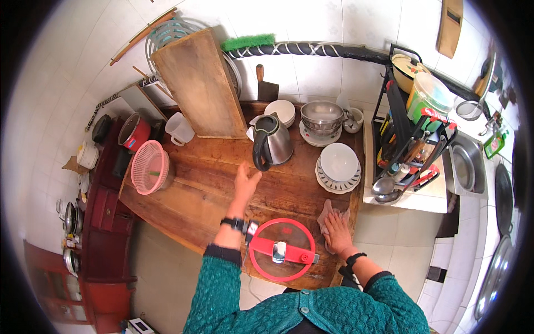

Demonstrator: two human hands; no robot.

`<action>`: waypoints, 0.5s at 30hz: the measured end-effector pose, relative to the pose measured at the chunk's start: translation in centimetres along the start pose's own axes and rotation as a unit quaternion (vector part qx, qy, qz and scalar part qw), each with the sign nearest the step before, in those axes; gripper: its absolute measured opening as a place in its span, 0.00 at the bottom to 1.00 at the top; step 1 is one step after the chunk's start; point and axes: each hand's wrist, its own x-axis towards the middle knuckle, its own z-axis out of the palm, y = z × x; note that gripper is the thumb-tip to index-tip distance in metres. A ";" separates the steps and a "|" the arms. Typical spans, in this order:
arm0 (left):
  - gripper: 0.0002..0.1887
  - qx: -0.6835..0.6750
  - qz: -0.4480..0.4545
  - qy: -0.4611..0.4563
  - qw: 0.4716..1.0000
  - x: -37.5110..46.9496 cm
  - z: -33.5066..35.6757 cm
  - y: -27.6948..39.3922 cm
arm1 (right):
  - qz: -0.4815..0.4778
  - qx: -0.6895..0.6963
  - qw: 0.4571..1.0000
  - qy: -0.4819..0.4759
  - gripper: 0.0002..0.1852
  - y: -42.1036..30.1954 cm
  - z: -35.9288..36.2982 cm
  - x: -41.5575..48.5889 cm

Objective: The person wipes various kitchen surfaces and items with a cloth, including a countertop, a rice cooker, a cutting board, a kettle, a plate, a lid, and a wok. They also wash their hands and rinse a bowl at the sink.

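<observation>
My left hand (pixel 245 180) reaches over the wooden table (pixel 208 200) with nothing in it, thumb and fingers apart. Just beyond its fingertips is the black handle of a steel electric kettle (pixel 279 144). Near the table's right edge, my right hand (pixel 337 234) presses a pale, crumpled cloth (pixel 326 212) against the wood; part of the cloth is hidden under the palm. Between my forearms lies a round, see-through lid (pixel 288 228) with a red rim and a red bar handle. White bowls (pixel 339 162) rest on patterned plates (pixel 333 188) beyond my right hand.
A pink plastic colander (pixel 150 167) and a clear jug (pixel 179 128) stand left. At the back are a leaning wooden board (pixel 200 83), glass bowls (pixel 321 115), a white bowl (pixel 280 112) and a hanging cleaver (pixel 267 88). A black rack (pixel 400 121) holds utensils beside a steel sink (pixel 467 167).
</observation>
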 end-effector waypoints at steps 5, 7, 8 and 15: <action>0.34 0.034 -0.042 -0.020 0.998 5.9 3.4 1.6 | 0.031 0.010 0.999 -0.035 0.33 0.2 0.8 -0.9; 0.28 0.014 -0.096 -0.032 0.995 6.2 3.7 1.8 | 0.009 0.027 1.000 0.003 0.32 0.4 0.9 -0.9; 0.23 0.033 -0.093 -0.019 0.995 5.9 3.8 1.7 | 0.009 0.040 0.999 0.013 0.32 0.5 0.9 -0.8; 0.17 0.050 -0.149 -0.058 0.986 -0.5 0.9 0.5 | 0.010 0.181 0.977 0.108 0.23 0.6 -0.3 0.6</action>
